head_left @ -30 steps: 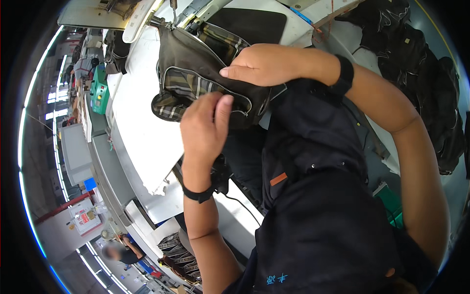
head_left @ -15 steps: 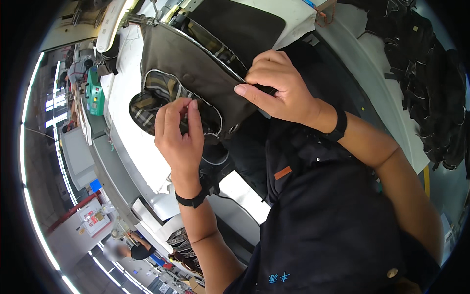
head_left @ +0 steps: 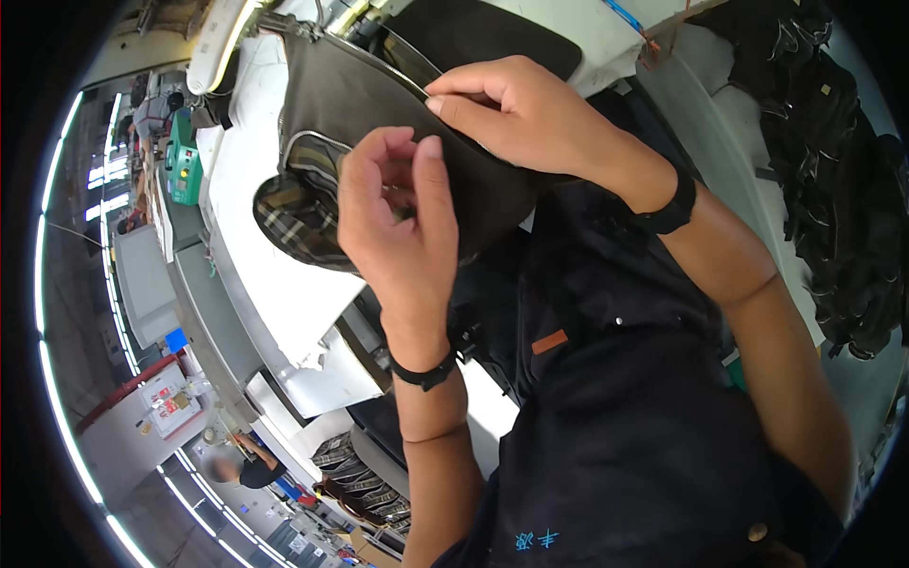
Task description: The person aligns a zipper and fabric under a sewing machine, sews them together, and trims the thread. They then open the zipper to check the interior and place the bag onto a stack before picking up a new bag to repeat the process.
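A dark olive-brown garment piece (head_left: 355,90) lies on the white table, its plaid lining (head_left: 294,213) showing at the near left end. Along its far edge runs a zipper, partly covered by my right hand (head_left: 521,109). Thumb and forefinger of that hand are pinched on the garment's zipper edge. My left hand (head_left: 402,213) hovers over the near part of the garment, thumb and fingers curved but apart, with nothing visible between them. Its back hides the near zipper and part of the lining.
A white sewing machine part (head_left: 216,47) with a lit strip stands at the upper left. Another dark fabric piece (head_left: 492,43) lies beyond the garment. Black garments (head_left: 828,180) are heaped at the right. Far left, a person (head_left: 258,470) works near a green box (head_left: 182,161).
My right hand has moved left and up along the zipper edge. My left hand has shifted right and up, its thumb and fingers now farther apart. The near zipper has become mostly covered.
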`<move>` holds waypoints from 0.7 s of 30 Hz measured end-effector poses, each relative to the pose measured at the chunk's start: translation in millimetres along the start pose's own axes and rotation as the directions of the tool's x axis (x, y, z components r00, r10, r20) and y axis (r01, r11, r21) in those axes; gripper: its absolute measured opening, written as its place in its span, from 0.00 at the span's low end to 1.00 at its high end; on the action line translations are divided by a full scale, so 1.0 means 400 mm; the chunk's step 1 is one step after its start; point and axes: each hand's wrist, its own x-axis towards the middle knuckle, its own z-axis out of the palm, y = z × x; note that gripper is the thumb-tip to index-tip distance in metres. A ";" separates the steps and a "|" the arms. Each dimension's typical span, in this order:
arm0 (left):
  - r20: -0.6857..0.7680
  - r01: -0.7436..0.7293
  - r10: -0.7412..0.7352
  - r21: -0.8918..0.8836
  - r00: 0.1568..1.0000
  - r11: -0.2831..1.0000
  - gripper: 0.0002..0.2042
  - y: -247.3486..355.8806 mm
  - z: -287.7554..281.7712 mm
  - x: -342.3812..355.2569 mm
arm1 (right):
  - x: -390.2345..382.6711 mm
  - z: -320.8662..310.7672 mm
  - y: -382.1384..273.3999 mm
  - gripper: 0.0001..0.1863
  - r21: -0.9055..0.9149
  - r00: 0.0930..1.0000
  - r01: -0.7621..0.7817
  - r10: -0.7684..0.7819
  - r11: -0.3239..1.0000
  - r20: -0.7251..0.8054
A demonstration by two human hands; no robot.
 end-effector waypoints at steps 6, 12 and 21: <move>0.045 0.230 -0.228 -0.045 0.973 0.972 0.25 0.029 0.031 -0.004 | 0.031 -0.015 -0.019 0.14 0.087 0.975 -0.168 0.152 0.982 0.165; 0.105 0.300 -0.291 -0.078 0.951 0.951 0.25 0.046 0.028 -0.007 | 0.014 -0.004 0.001 0.14 0.212 0.989 -0.108 0.084 0.971 0.121; 0.050 0.322 -0.319 -0.221 0.947 0.921 0.19 0.033 0.051 -0.022 | -0.011 0.010 0.031 0.13 0.021 0.997 0.073 -0.073 0.997 0.036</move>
